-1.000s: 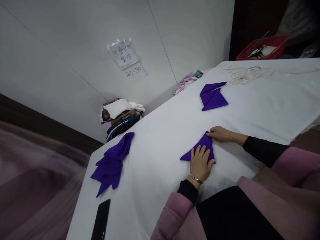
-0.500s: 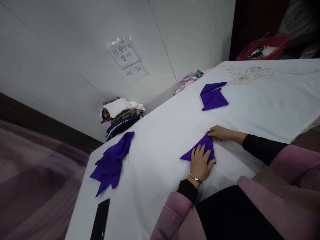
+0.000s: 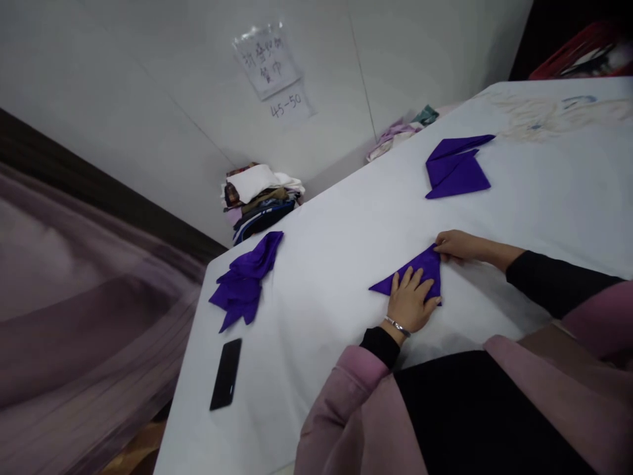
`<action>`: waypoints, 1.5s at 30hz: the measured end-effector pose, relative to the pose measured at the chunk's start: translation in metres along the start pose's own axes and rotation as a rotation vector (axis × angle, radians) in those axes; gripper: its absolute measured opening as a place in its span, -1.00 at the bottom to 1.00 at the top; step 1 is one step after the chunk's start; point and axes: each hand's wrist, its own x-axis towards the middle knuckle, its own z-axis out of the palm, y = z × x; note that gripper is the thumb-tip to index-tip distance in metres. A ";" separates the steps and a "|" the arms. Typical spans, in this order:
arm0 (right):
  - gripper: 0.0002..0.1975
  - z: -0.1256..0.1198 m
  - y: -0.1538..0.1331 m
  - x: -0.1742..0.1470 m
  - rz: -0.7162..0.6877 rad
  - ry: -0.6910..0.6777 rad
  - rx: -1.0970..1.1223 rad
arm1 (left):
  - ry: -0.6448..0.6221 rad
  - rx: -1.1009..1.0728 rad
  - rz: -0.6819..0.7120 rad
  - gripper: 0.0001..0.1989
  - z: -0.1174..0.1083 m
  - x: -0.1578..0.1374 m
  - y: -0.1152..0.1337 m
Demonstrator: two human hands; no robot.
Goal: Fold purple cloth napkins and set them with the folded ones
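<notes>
A purple cloth napkin [image 3: 429, 262], folded into a triangle, lies on the white-covered table [image 3: 336, 264] in front of me. My left hand [image 3: 409, 305] rests flat on it with the fingers spread, covering its lower middle. At the napkin's upper right corner, my right hand [image 3: 457, 247] pinches the cloth between thumb and fingers. Farther back to the right lies another folded purple napkin [image 3: 457, 168], apart from both hands. Several purple napkins overlap in a loose pile [image 3: 247, 280] near the table's left end.
A black phone [image 3: 226, 374] lies at the table's left side. Behind the far edge are a stack of folded clothes [image 3: 262, 198] and some pink and green cloths [image 3: 400, 132]. Handwritten signs [image 3: 270, 63] hang on the wall. A red basket [image 3: 578, 53] stands beyond the right end.
The camera view has shifted, so the table's things sit higher and the phone shows whole. Both hands keep their places on the triangular napkin, which looks unchanged.
</notes>
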 end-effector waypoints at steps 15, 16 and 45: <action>-0.50 0.050 -0.016 -0.032 -0.705 0.421 -0.403 | 0.033 0.042 -0.007 -0.56 -0.001 0.001 0.005; -0.47 0.057 -0.015 -0.029 -0.714 0.402 -0.452 | 0.036 0.051 -0.023 -0.56 -0.002 0.002 0.007; -0.38 0.051 0.013 0.006 -0.709 0.335 -0.725 | 0.344 -0.242 -0.382 -0.64 -0.028 -0.041 -0.080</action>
